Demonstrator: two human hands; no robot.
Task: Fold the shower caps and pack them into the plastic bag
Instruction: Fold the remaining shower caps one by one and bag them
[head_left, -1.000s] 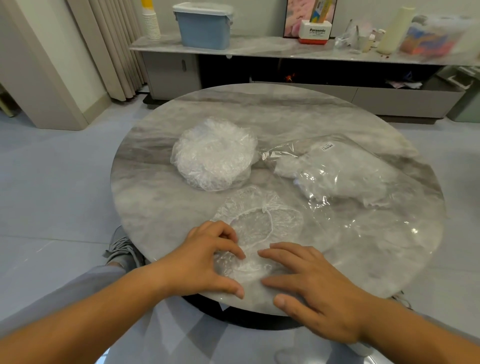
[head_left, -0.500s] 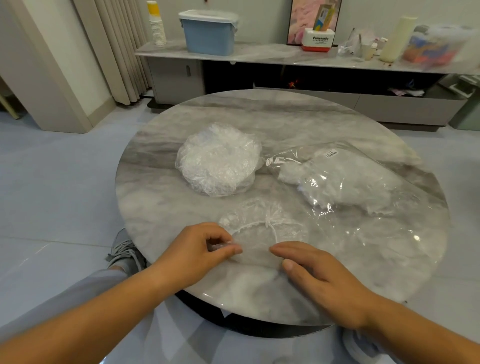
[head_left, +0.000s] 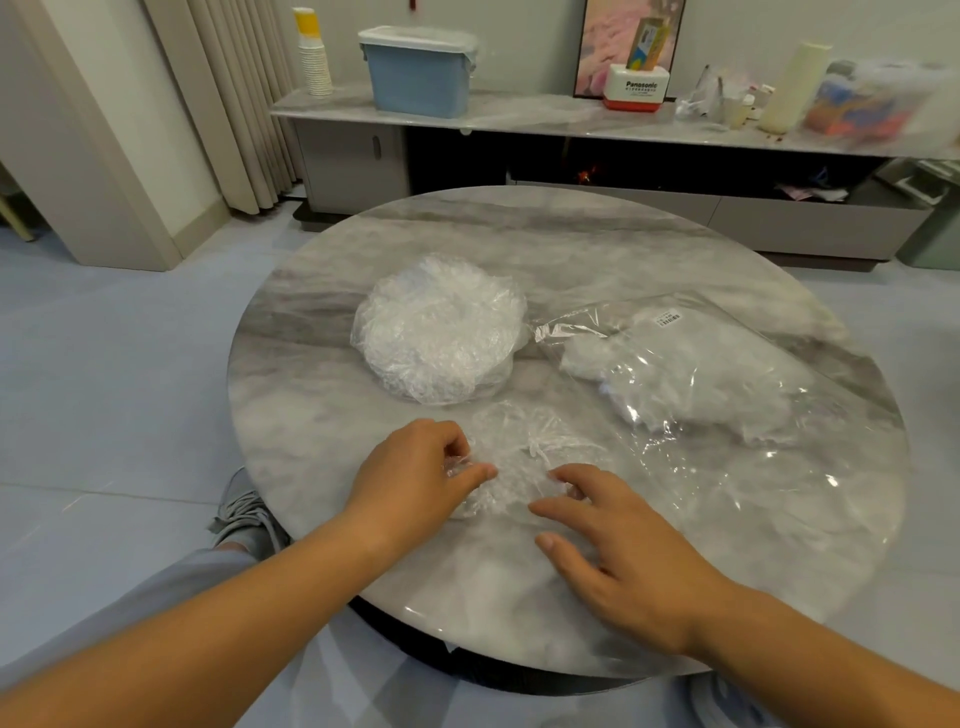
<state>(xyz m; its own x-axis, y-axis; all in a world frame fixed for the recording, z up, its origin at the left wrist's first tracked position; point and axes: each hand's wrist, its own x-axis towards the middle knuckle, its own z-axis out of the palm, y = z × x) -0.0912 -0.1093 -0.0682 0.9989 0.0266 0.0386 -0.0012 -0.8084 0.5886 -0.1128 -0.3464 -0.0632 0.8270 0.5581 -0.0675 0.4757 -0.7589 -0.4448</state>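
Just in front of cap pile (head_left: 441, 332) on desk (head_left: 311, 415) | shower cap (head_left: 524, 457) lies crumpled | left grip (head_left: 410, 478) pinches its left edge | right grip (head_left: 623, 551) spread, fingertips on its right edge | plastic bag (head_left: 727, 384) right of pile

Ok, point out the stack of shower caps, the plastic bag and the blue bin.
stack of shower caps (head_left: 441, 332), head view, crinkled top.
plastic bag (head_left: 701, 374), head view, filled middle.
blue bin (head_left: 418, 78), head view, front wall.

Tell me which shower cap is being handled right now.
The lone cap nearest the camera: the left hand pinches it and the right hand touches it. The stack and the bagged caps lie untouched beyond.
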